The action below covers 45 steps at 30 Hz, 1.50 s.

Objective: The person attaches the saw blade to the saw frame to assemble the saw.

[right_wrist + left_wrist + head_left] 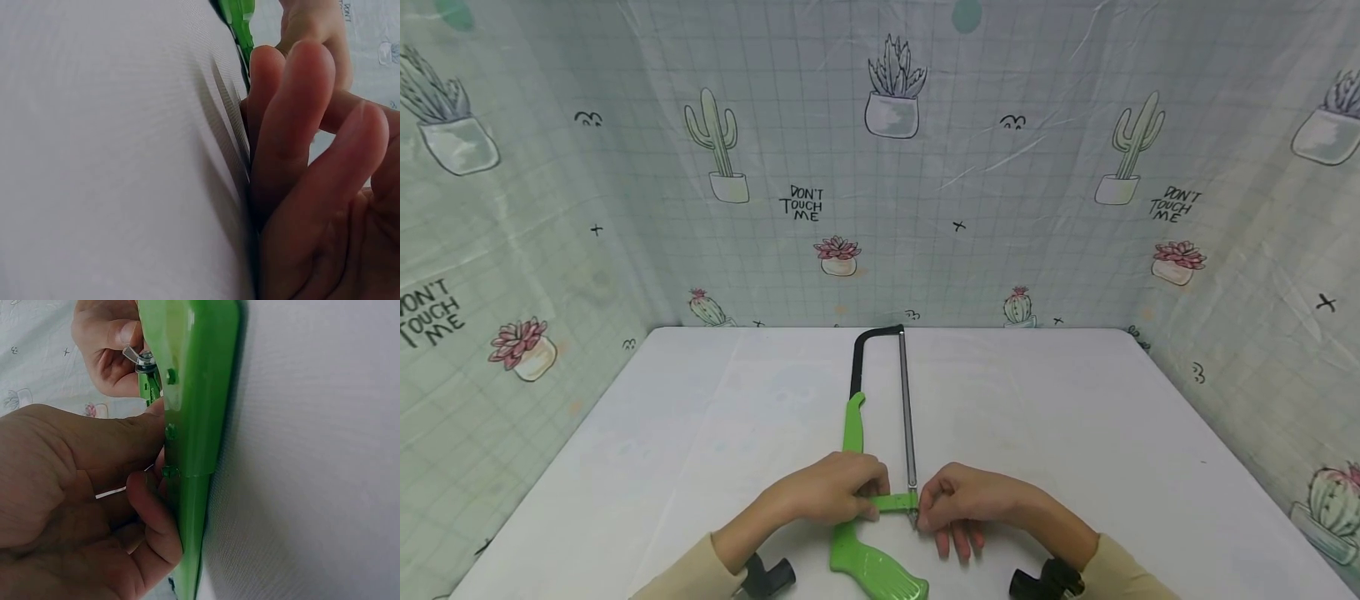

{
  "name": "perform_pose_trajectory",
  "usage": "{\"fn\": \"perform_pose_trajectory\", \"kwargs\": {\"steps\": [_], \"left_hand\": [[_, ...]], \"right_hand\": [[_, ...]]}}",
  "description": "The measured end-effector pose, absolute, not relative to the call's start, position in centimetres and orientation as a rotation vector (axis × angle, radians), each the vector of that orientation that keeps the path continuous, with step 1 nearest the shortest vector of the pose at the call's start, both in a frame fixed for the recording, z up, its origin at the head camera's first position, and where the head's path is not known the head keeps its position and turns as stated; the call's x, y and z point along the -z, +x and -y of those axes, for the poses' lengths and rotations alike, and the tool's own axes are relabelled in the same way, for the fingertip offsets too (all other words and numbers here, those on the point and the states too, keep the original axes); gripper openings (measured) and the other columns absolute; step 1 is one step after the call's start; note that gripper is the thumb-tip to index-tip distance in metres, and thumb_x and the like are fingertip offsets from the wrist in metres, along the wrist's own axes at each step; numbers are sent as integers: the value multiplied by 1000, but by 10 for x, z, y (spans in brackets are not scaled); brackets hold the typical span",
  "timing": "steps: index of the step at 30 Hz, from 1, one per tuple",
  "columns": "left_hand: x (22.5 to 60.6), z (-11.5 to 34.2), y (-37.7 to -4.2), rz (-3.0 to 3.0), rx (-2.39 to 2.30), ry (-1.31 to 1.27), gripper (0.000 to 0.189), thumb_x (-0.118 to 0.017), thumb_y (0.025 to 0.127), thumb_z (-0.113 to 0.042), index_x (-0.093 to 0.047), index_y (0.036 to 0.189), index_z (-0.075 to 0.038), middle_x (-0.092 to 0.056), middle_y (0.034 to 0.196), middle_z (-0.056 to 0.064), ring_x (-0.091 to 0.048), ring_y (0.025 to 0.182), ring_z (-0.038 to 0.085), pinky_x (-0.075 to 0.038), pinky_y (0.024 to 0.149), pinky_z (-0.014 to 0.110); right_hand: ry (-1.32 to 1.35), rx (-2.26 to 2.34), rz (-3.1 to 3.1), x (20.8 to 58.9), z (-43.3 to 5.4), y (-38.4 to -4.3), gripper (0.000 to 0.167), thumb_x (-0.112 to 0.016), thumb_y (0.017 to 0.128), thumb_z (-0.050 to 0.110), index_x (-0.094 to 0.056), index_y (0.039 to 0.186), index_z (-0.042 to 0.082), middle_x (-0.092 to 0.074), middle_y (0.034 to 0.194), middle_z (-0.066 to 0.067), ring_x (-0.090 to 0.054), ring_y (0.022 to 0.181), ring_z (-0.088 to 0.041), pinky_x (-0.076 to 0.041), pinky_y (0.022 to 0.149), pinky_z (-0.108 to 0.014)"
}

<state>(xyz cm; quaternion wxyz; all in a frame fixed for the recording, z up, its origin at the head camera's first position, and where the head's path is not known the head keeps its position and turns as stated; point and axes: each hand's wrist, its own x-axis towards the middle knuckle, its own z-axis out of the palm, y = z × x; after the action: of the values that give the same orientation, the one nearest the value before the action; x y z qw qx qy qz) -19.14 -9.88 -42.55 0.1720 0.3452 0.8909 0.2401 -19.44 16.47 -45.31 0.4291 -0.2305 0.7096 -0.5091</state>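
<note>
A hacksaw lies on the white table with its green handle (880, 568) toward me and its black front frame (857, 362) pointing away. Along its right side runs the thin grey blade (907, 408). My left hand (827, 490) grips the green part of the frame above the handle, thumb and fingers around it in the left wrist view. At the near end of the blade, my right hand (966, 500) has thumb and fingertips on a small metal wing nut (145, 359). Its other fingers (300, 106) hang loosely near the tabletop; the wing nut is hidden in the right wrist view.
The white table (1060, 417) reaches back to a curtain (955, 167) printed with cacti and pots, which also hangs at both sides. Black wrist cameras (767, 577) sit below each hand, close to the table.
</note>
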Motion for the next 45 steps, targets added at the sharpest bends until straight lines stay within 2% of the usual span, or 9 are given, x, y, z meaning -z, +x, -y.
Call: {"fn": "perform_pose_trajectory", "kwargs": {"steps": [11,21,30,37,45], "left_hand": [[424,98,-191,-2532,-678,954,13,-79,89,-18,-70,98,-22,-59,87,-16,-53,80,-1,-48,77,22],[424,98,-191,-2520,-691,978,14,-80,88,-17,-70,98,-21,-60,88,-15,-53,80,-1,-48,77,22],[425,98,-194,-2528,-673,982,13,-79,89,-19,-70,97,-21,-60,88,-15,-53,80,-1,-48,77,22],[424,98,-193,-2522,-684,987,13,-80,88,-18,-70,97,-21,-60,87,-14,-53,79,-1,-47,75,21],[425,98,-193,-2516,-688,980,12,-79,89,-17,-70,97,-20,-61,87,-14,-53,79,-1,-47,75,22]], "right_hand": [[-531,1267,-1855,449,-158,-190,30,-71,94,31,-69,84,3,-69,60,0,-58,41,-5,-40,37,-20],[-541,1276,-1841,449,-159,-190,28,-70,94,27,-69,86,1,-69,60,0,-58,41,-5,-40,37,-19],[-532,1262,-1837,449,-161,-193,17,-69,93,23,-68,96,6,-70,62,0,-60,43,-6,-42,38,-19],[-554,1276,-1808,449,-162,-193,11,-64,91,15,-67,95,6,-69,62,-1,-60,43,-4,-41,37,-19],[-572,1288,-1799,450,-163,-193,8,-65,91,12,-66,94,5,-69,63,-1,-60,44,-4,-41,38,-18]]}}
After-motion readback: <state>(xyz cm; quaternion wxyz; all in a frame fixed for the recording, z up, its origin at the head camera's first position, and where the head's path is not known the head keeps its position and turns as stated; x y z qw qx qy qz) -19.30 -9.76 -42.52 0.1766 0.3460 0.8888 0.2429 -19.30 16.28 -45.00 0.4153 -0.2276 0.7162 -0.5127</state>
